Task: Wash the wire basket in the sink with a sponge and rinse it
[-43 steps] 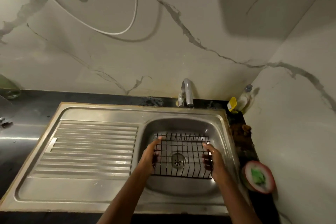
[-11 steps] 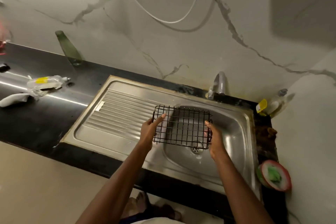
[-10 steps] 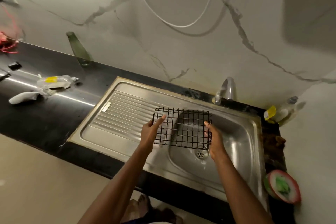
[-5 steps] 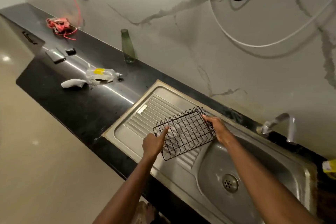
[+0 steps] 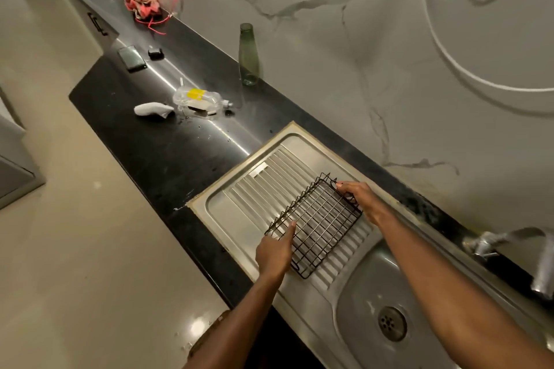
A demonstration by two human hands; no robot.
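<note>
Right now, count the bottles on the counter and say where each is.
2. A green glass bottle stands upright against the wall. A clear plastic bottle with a yellow label lies on its side, left of the drainboard. Others may be out of frame.

Basket [image 5: 319,226] over the ribbed drainboard [image 5: 269,177], left of the sink bowl [image 5: 359,302]. Left hand [image 5: 275,253] at its near end, right hand [image 5: 361,199] at its far end. Tap [image 5: 509,246] behind the bowl, by the wall. Further left on the counter [image 5: 156,153]: a bottle lying on its side [image 5: 201,102], an upright bottle [image 5: 248,55] behind it (against the wall), a phone [image 5: 131,58] beyond.
</note>
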